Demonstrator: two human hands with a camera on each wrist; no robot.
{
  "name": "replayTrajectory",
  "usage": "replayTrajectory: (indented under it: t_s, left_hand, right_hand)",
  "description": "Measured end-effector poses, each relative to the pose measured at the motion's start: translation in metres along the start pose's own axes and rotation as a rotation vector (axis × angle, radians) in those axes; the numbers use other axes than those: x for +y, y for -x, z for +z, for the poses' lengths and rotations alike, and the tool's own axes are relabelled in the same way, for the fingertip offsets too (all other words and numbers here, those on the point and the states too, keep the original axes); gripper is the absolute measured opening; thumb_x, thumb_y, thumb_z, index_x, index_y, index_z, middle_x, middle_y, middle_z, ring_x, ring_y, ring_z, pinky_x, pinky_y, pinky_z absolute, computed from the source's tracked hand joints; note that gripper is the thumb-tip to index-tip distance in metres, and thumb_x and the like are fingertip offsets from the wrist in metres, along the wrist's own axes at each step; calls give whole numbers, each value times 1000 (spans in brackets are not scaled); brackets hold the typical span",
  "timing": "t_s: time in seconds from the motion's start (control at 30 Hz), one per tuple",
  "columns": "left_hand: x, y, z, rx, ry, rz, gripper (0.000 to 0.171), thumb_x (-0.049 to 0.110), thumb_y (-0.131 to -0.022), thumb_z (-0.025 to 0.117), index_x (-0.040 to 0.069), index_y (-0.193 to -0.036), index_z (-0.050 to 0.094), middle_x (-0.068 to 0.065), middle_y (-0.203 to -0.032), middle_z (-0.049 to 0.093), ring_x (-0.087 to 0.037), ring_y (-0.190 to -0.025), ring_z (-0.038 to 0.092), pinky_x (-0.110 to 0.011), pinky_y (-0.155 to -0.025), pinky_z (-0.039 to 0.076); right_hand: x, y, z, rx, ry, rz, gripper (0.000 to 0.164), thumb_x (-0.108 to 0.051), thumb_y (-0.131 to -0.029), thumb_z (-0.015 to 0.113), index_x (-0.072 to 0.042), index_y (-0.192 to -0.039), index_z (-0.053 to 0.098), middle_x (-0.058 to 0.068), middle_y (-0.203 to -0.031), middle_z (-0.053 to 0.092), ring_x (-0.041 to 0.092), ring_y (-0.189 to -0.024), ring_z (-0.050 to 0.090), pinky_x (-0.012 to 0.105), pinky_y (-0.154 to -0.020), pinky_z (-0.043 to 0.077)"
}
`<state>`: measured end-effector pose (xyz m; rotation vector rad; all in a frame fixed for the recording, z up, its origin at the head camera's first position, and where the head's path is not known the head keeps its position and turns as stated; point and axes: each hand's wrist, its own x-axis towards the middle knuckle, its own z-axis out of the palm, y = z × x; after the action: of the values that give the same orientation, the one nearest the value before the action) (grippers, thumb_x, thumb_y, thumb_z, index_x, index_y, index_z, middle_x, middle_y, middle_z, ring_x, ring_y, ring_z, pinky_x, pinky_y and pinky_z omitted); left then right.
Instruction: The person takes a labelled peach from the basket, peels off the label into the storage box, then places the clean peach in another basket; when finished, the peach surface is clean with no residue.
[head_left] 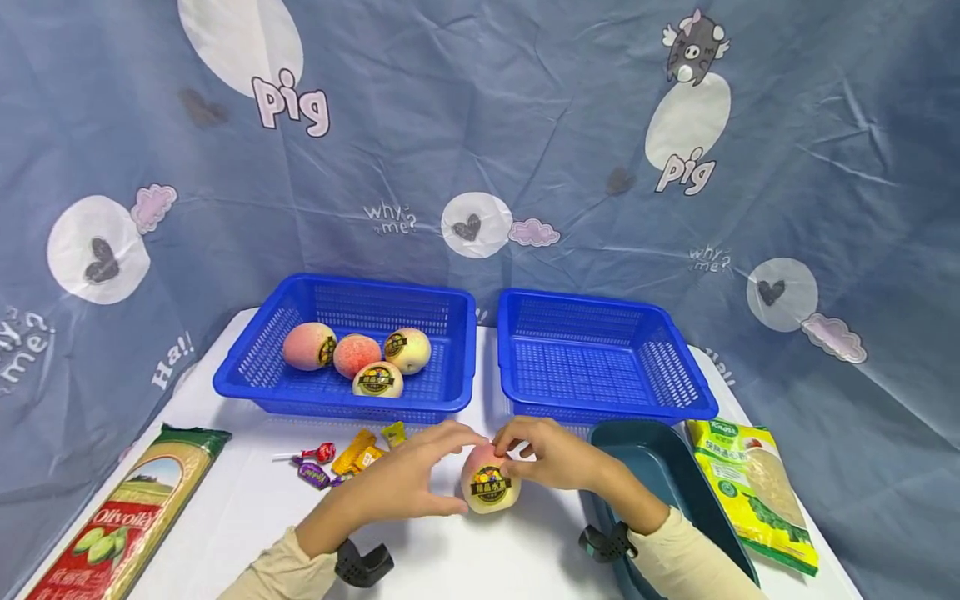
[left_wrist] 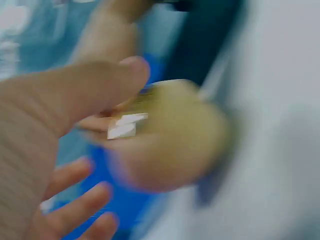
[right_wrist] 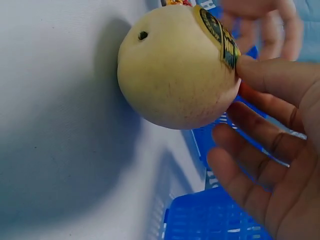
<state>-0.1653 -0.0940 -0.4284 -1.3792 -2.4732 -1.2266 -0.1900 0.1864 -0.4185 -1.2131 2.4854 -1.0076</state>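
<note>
A pale yellow and pink peach (head_left: 491,492) with a black and gold label is in front of me, above the white table. My right hand (head_left: 558,454) pinches its upper right side between thumb and fingers; the right wrist view shows this grip on the peach (right_wrist: 175,75) closely. On the peach's left is my left hand (head_left: 401,475), thumb and fingers spread apart around that side. In the blurred left wrist view, the left hand's fingers (left_wrist: 75,205) are extended beside the peach (left_wrist: 175,135), and whether they touch it is unclear.
A blue basket (head_left: 345,406) at back left holds several peaches; another blue basket (head_left: 607,410) stands at back right. Wrapped candies (head_left: 352,454) and a lollipop (head_left: 325,452) lie left. A teal tray (head_left: 660,446), yellow Knorr packet (head_left: 753,492) and Olivoila pasta bag (head_left: 135,508) flank the hands.
</note>
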Motion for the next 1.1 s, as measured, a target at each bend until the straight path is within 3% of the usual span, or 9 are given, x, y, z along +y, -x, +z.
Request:
replayTrajectory:
  t_s: [0.07,0.13,0.3,0.37,0.5,0.67,0.93,1.1]
  left_hand:
    - [-5,-3,26,-33,-21,-69,80,26,-74,92,20,-143,52,3,-141,49,-18,-127,49,-43,-103,45]
    - [-11,-1,43,-24,-10,-122,87,25,-71,94,22,-146,49,4,-145,44,-19,-132,46,-46,-108,41]
    - [-28,-1,64,40,161,-181,80,17,-75,91,20,-143,49,4,-141,51,-17,-118,58,-39,-96,50]
    - [-33,-2,68,52,257,-201,75,15,-77,90,18,-140,49,1,-139,54,-17,-112,62,-37,-91,53]
    - [-37,-3,73,62,336,-230,76,17,-77,90,17,-138,46,-3,-136,56,-18,-107,65,-34,-89,54]
    - [-37,-4,78,94,270,-206,86,16,-72,92,13,-144,44,-2,-133,51,-18,-112,60,-31,-93,52]
    - [-37,-4,79,88,238,-151,89,4,-72,82,0,-151,40,-6,-140,50,-19,-122,53,-33,-103,46]
    - [-37,-4,79,78,189,-170,91,12,-74,83,2,-153,38,-2,-147,47,-19,-131,48,-38,-111,37]
  right_hand:
    - [0,2,-1,32,37,-7,13,-6,-91,75,-8,-101,68,0,-101,67,16,-97,65,37,-80,57]
    - [1,4,-1,52,44,3,12,-6,-89,75,-8,-98,68,-2,-96,66,17,-91,65,35,-76,57]
    - [2,5,1,77,-22,107,9,-2,-88,74,-8,-90,69,-4,-87,64,13,-81,62,27,-69,54]
    - [1,5,1,85,-36,159,9,-2,-88,74,-9,-87,69,-5,-82,63,11,-76,61,25,-65,52]
    - [-1,6,2,98,-30,239,10,-5,-89,75,-11,-83,69,-8,-76,62,10,-70,59,24,-58,48]
    - [-3,7,3,99,-32,250,9,-7,-88,76,-11,-86,68,-7,-81,62,11,-73,60,25,-58,49]
    - [-4,6,5,113,-64,218,9,-6,-88,76,-9,-88,67,-7,-83,62,13,-76,61,25,-61,51]
    - [-4,5,9,134,-44,161,13,-5,-86,78,-8,-91,66,-5,-87,61,11,-78,61,26,-65,54]
